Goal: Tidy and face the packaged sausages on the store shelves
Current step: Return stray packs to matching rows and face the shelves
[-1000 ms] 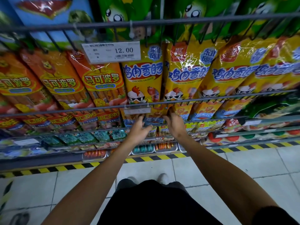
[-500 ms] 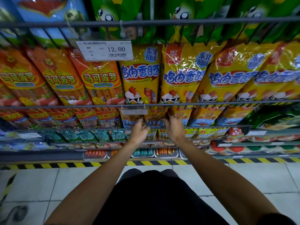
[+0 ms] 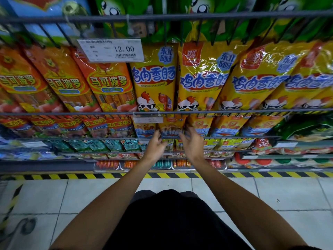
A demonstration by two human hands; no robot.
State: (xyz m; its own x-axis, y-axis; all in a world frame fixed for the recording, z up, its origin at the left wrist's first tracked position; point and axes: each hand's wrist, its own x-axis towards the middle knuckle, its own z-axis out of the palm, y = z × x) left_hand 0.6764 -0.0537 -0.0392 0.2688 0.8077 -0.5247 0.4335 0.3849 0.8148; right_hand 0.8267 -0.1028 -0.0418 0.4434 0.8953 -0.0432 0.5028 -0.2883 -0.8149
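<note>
Long yellow chicken sausage packs hang in a row, with orange sausage packs to their left. One shelf lower stand shorter orange-and-blue packs behind a wire rail. My left hand and my right hand reach up to that rail on either side of one of these short packs. Both hands' fingers are loosely curved and blurred, their tips at the pack's edges, and neither hand grips anything that I can see.
A 12.00 price tag clips to the upper rail. Green packs hang above, and teal packs and trays of small sausages lie below. Yellow-black tape marks the shelf base on the tiled floor.
Both hands have drawn slightly back and apart from the short pack, with fingers loosened. The view has tilted a little, showing more of the floor and of my arms.
</note>
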